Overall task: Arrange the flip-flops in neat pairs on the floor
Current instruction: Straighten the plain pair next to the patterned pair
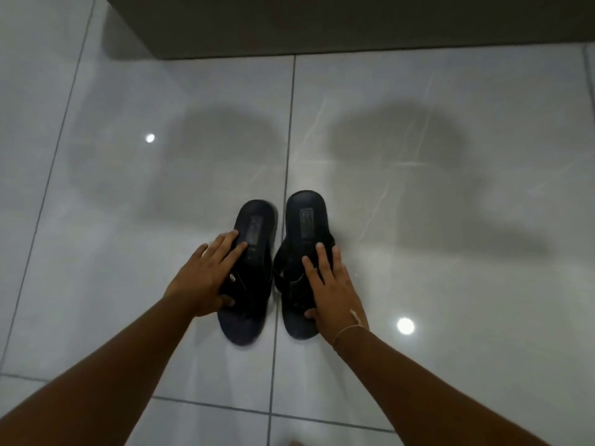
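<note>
floor [450,284]: glossy grey tiles | dark cabinet base [354,24] at top

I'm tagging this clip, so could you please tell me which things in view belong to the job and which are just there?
Part of the job:
left flip-flop
right flip-flop
left hand
right hand

Just there:
tiled floor
dark cabinet base
thin wrist string

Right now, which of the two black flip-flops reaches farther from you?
The right flip-flop, under the right hand; its far end sits beyond the left flip-flop.
</note>
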Available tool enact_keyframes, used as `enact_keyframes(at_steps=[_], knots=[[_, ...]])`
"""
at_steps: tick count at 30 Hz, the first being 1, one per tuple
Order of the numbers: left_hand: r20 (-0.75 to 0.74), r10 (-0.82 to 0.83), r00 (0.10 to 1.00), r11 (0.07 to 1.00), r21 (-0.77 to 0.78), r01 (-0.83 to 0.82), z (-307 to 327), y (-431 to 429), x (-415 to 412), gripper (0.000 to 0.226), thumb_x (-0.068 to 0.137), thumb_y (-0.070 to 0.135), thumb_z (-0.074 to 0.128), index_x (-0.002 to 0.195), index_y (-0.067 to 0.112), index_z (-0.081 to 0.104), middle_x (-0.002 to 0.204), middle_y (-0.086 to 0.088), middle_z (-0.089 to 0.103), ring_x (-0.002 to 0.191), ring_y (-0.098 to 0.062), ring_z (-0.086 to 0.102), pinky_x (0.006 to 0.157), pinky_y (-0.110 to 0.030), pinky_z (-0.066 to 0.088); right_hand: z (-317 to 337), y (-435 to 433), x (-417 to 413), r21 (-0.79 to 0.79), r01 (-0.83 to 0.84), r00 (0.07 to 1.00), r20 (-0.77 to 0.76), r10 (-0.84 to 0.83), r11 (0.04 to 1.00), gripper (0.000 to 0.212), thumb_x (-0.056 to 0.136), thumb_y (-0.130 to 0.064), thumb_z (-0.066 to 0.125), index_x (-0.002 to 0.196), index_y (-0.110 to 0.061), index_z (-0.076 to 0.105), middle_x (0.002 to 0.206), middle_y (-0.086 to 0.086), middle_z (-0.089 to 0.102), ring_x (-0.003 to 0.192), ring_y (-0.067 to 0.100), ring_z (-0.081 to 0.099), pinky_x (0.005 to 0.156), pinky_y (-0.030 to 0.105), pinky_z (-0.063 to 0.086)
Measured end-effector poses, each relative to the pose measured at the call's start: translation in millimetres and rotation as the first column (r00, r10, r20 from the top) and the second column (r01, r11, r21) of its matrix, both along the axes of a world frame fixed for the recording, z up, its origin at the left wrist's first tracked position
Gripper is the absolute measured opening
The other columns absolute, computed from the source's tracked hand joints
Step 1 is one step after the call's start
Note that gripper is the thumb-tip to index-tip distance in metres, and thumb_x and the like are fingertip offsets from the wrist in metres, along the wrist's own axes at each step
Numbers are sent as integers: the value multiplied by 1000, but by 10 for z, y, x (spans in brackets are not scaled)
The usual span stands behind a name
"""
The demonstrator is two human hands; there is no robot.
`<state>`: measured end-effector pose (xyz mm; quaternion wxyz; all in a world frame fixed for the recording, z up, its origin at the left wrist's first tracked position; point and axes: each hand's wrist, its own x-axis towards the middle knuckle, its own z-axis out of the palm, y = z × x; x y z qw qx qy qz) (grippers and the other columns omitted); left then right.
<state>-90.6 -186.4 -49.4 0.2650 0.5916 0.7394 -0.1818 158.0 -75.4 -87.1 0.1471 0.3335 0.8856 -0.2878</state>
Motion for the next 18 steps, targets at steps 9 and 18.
enact_keyframes(at_steps=[9,18], knots=[[-48,13,999,1000,10,-12,1,-344,-606,131,60,54,83,153,29,-6,164,-2,-10,150,-24,-7,121,-50,16,43,-486,-658,-37,50,998,32,-48,998,108,80,-35,74,152,-22,-6,157,7,-28,134,32,-37,116,45,-7],[-55,20,998,1000,10,-19,-44,-484,-740,131,60,55,83,152,30,-7,163,-2,-13,150,-25,-9,122,-50,13,60,-582,-786,-52,19,999,37,-17,998,104,84,-34,70,153,-21,-6,160,9,-24,134,33,-37,115,44,-11]])
